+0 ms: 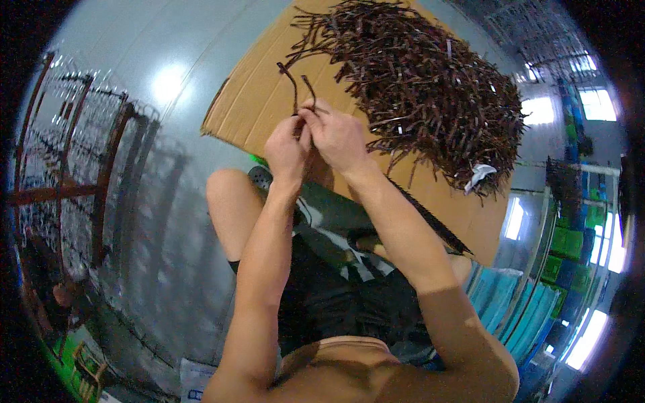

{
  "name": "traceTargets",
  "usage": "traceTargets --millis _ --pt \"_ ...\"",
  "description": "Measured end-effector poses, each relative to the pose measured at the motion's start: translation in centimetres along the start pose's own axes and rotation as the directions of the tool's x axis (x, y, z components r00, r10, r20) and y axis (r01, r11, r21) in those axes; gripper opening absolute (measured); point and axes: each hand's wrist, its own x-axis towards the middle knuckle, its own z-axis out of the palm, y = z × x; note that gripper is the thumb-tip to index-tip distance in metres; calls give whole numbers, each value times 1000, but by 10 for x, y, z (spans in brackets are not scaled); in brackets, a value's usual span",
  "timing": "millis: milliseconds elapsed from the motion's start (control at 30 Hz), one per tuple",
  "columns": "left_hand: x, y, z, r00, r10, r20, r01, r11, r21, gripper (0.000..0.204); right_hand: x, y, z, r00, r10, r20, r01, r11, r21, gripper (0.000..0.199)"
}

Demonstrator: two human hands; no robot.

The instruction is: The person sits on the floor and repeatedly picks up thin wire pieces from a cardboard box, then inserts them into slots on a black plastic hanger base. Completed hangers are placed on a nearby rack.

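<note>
My left hand (287,148) and my right hand (336,138) meet over the near left part of a flat cardboard sheet (245,97). Both are closed, with thumbs and fingertips pinched together. Thin dark brown strips (293,91) stick up from between them, two ends showing beyond the fingers. Which hand grips which strip is partly hidden. Beyond and to the right of my hands, a large tangled pile of similar dark brown strips (430,87) covers much of the cardboard. A crumpled white scrap (479,178) rests on the pile's near right edge.
A long dark bristly strip (430,216) lies along the near edge of the cardboard, beside my right forearm. On the left stands a brown-framed rack (101,185) with thin hanging pieces. Teal stacked material (494,295) and green bins (564,245) on shelving are at the right.
</note>
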Motion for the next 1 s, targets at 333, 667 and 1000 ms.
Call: traceTargets --millis 333,667,1000 --pt "10 2 -14 990 122 -76 -115 989 90 12 14 18 -37 954 67 291 -197 875 442 40" --pt "6 -5 -15 997 75 -35 -71 992 101 11 3 -3 8 970 220 -100 -164 905 393 23" --pt "7 -3 -15 995 89 -48 -84 992 98 12 2 5 16 960 268 -77 -197 846 496 23"
